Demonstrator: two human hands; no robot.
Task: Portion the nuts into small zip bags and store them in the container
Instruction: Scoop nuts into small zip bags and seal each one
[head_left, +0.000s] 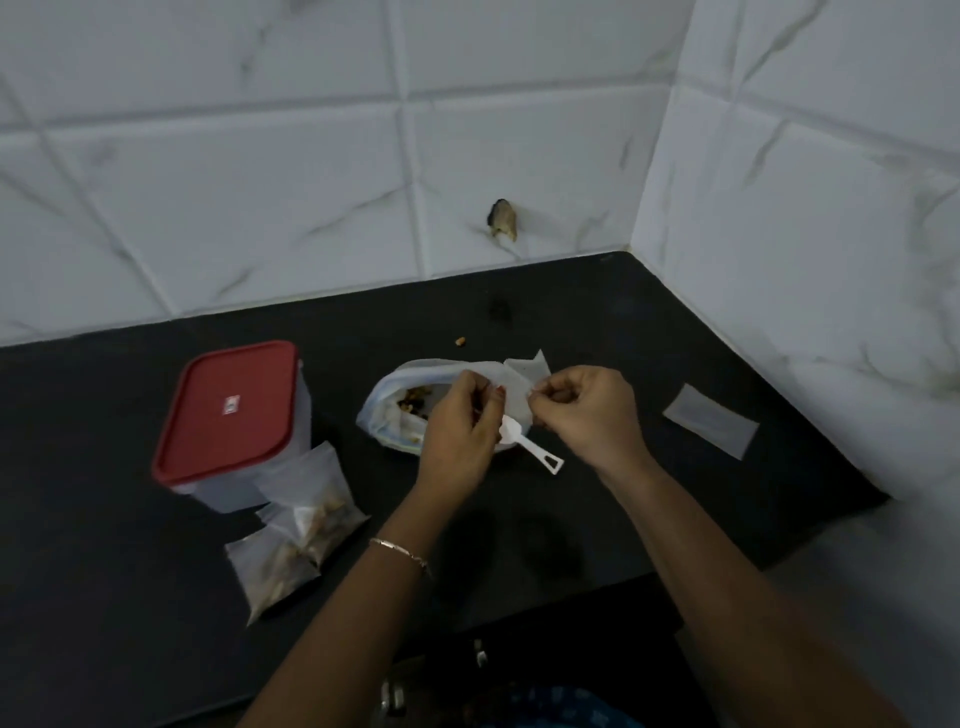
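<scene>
Left hand (457, 431) and right hand (587, 410) each pinch the small zip bag (524, 374) over the open nut bag (387, 415). White scoop (535, 449) sits beneath. The sticker (231, 404) on the red-lidded container (228, 410) is unreadable, maybe a logo. Filled bags (306, 514) touch the container.

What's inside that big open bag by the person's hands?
Brown nuts show in the open mouth of the big bag. The left hand and the small bag it pinches cover the rest.
</scene>
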